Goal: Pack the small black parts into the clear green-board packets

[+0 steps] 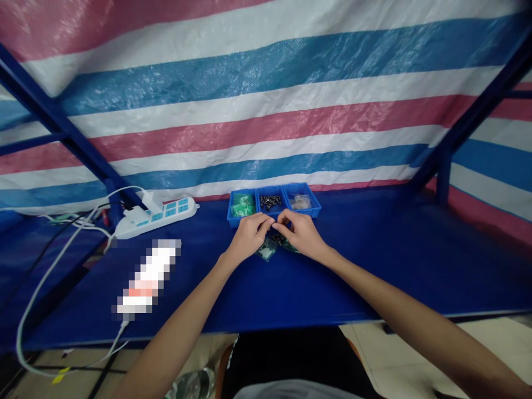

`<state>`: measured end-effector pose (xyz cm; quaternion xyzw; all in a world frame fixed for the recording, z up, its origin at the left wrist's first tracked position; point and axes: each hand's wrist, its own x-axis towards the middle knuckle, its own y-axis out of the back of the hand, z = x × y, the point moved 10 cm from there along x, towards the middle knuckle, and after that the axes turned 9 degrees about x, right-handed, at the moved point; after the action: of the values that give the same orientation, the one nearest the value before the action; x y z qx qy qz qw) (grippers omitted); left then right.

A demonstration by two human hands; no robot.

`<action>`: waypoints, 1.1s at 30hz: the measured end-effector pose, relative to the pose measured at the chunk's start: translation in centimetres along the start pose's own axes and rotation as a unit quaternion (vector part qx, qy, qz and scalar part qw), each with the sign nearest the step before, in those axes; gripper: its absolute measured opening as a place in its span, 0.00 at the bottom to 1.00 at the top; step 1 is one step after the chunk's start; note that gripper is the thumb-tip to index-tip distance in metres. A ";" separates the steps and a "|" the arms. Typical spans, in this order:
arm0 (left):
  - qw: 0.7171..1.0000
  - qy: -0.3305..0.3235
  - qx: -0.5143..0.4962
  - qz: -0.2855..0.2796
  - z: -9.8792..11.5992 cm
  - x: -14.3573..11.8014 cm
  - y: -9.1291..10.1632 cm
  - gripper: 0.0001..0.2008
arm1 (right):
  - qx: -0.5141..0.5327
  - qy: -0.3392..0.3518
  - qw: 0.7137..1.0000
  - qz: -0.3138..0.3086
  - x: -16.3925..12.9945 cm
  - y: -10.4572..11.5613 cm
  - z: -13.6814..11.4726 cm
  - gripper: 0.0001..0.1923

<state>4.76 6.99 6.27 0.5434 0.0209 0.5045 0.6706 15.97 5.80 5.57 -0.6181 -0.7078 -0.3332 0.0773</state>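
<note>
My left hand (249,235) and my right hand (301,233) meet fingertip to fingertip over the blue table, just in front of three small blue bins. The fingers are pinched together around something small that I cannot make out. Below the hands lie a small green circuit board in a clear bag (266,250) and a few dark small parts (279,239). The left bin (242,205) holds green boards, the middle bin (270,202) holds dark small parts, and the right bin (301,201) holds clear bags.
A white power strip (160,215) with plugs and white cables lies at the back left. A blurred white object (145,277) rests on the blue table (374,266) left of my arm. Blue frame posts stand on both sides, with a striped tarp behind.
</note>
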 end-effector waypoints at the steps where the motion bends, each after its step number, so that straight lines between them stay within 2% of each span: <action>1: 1.000 -0.002 -0.003 -0.007 0.0 0.0 -0.1 0.15 | 0.026 -0.012 1.000 -0.001 0.0 -0.1 0.2 0.06; 5: 1.000 -0.015 0.001 -0.027 0.5 0.0 -0.4 0.18 | 0.145 -0.062 0.987 -0.019 0.1 -0.6 0.9 0.06; 8: 0.998 -0.032 0.031 -0.037 1.1 -0.1 -0.5 0.14 | 0.190 -0.095 0.977 -0.016 0.2 -0.5 1.5 0.07; 11: 0.996 -0.035 0.077 -0.030 1.2 -0.2 -0.4 0.10 | 0.213 -0.132 0.968 0.008 0.2 0.1 2.7 0.08; 18: 0.991 -0.012 0.131 -0.014 0.2 -0.5 -0.2 0.11 | 0.245 -0.184 0.948 0.087 0.8 2.1 4.4 0.11; 20: 0.991 -0.007 0.136 -0.017 0.1 -0.4 -0.2 0.11 | 0.274 -0.184 0.939 0.093 1.1 2.2 4.3 0.18; 22: 0.990 -0.001 0.141 -0.023 0.0 -0.4 -0.3 0.11 | 0.293 -0.186 0.934 0.086 1.3 2.0 4.3 0.30; 24: 0.989 0.007 0.147 -0.030 -0.1 -0.4 -0.4 0.11 | 0.286 -0.186 0.937 0.078 1.1 1.9 4.4 0.36; 26: 0.987 0.011 0.154 -0.040 -0.3 -0.4 -0.5 0.11 | 0.255 -0.184 0.947 0.069 0.9 1.8 4.5 0.32; 28: 0.986 0.010 0.160 -0.055 -0.4 -0.5 -0.6 0.11 | 0.204 -0.177 0.962 0.045 0.6 1.6 4.4 0.22; 31: 0.983 0.004 0.162 -0.087 -0.5 -0.5 -1.1 0.12 | 0.077 -0.138 0.987 -0.031 0.6 0.8 3.6 0.09; 33: 0.980 0.003 0.165 -0.114 -0.7 -0.7 -1.6 0.12 | -0.030 -0.100 0.991 -0.083 0.5 0.1 2.8 0.06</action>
<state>5.09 7.12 4.42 0.6389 0.1676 0.4163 0.6248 16.84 7.86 3.74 -0.5894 -0.7507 -0.2957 -0.0405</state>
